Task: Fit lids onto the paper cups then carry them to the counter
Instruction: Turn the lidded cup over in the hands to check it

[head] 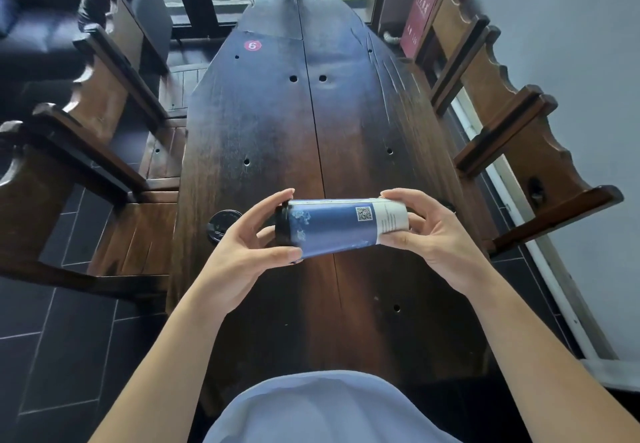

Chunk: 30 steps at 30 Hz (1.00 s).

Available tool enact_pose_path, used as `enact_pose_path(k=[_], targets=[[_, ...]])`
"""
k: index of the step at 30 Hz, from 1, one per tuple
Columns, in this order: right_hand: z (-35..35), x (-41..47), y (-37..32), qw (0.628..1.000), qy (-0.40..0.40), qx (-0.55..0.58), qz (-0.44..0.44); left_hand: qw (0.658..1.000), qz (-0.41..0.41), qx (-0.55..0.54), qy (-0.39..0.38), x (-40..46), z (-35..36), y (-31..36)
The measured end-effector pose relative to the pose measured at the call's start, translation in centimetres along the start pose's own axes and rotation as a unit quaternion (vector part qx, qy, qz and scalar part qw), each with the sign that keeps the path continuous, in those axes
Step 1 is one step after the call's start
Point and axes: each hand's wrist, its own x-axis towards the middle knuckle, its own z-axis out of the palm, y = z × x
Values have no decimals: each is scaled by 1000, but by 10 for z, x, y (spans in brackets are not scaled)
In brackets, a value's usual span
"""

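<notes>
Both hands held the paper cup (341,226) sideways above the table's (277,124) near end, left hand (242,248) fingers curled round its lid (282,226), right hand (436,231) pinching its base.

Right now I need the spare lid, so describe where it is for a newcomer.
Find the long dark table. At its left edge, just left of the left hand, lies a round black lid. Unlike the lid on the held cup, it lies loose.
</notes>
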Motion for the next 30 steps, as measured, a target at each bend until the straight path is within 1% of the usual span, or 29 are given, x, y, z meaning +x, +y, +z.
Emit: enact_pose_path(k=[3,9,13,17,20,23,26,30], targets=[[12,-4,-5,1000,2,-11,2,1000,20,1,-5,-4,-8,6],[36,-7,-18,1000,8,-17,-15,999,12,-26,-16,-11,-26,12],[46,-10,-20,1000,16,-13,-1,998,46,8,-39,-16,-38,15],[50,-12,-18,1000,14,-6,-10,999,29,8,-30,-17,-39,16],[42,-10,-13,1000,4,-15,-15,999,22,8,-24,-16,-29,15],[26,-4,-10,1000,-7,4,-15,999,39,15,-20,-14,-14,14],[2,-1,-9,999,-34,24,-20,998,58,33,9,-11,11,13],[-32,5,-4,997,-63,25,-31,997,57,13,54,-5,47,8]])
